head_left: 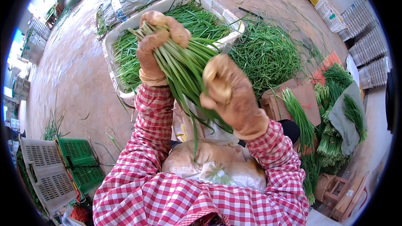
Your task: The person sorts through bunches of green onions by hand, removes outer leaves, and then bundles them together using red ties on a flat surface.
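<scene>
Both my hands wear tan rubber gloves. My left hand (157,37) is wrapped round a bunch of chives (184,65) near its pale stem ends, which poke out above the fingers. The green leaves hang down and to the right, over my lap. Beside the leaves is my right hand (234,94), its fingers curled in and somewhat blurred; whatever they hold is hidden. Behind the bunch stands a white plastic crate (113,65) full of loose chives (201,19).
A heap of loose green leaves (268,52) lies on the floor right of the crate. Tied chive bundles (328,148) are piled at the right, by a wooden stand with twine (335,190). Grey (48,167) and green crates (81,159) stand at the left.
</scene>
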### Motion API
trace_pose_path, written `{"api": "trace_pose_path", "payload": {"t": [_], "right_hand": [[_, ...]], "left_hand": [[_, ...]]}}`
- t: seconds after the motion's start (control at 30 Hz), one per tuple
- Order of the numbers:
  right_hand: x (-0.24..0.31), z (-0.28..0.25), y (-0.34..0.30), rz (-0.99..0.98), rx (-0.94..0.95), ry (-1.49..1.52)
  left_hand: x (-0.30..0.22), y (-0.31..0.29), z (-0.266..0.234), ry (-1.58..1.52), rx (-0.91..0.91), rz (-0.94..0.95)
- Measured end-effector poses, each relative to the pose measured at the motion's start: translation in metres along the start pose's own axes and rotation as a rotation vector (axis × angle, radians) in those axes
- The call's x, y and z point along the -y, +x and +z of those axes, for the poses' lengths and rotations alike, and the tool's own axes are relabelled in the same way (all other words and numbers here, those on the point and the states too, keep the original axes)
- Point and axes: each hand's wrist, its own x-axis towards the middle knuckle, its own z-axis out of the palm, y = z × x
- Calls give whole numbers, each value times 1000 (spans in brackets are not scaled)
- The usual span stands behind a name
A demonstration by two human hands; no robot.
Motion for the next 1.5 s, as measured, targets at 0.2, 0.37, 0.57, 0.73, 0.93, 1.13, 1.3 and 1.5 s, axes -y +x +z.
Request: {"api": "trace_pose_path", "payload": {"t": [0.2,0.37,0.57,0.73,0.93,1.13,1.3,1.5], "right_hand": [[0,12,-39,366,139,-443],[96,-37,-49,38,-140,-750],[130,-108,-30,-516,-469,-2646],[31,-47,-23,-179,-210,-1526],[-31,-81,24,-316,-87,-2115],[30,-112,59,-59,-375,-2399],[82,-169,1,181,-532,-2502],[82,-78,-18,139,-520,-1279]], "left_hand": [[-38,-17,-66,-76,-242,107],[-61,-49,-133,-342,-62,148],[-67,-69,-138,-407,-58,232],[-74,-74,-137,-381,-38,247],[-62,-64,-124,-574,-145,124],[-88,-80,-173,-602,-217,-83],[-96,-84,-201,-328,-378,58],[-95,-80,-207,-169,-370,155]]}}
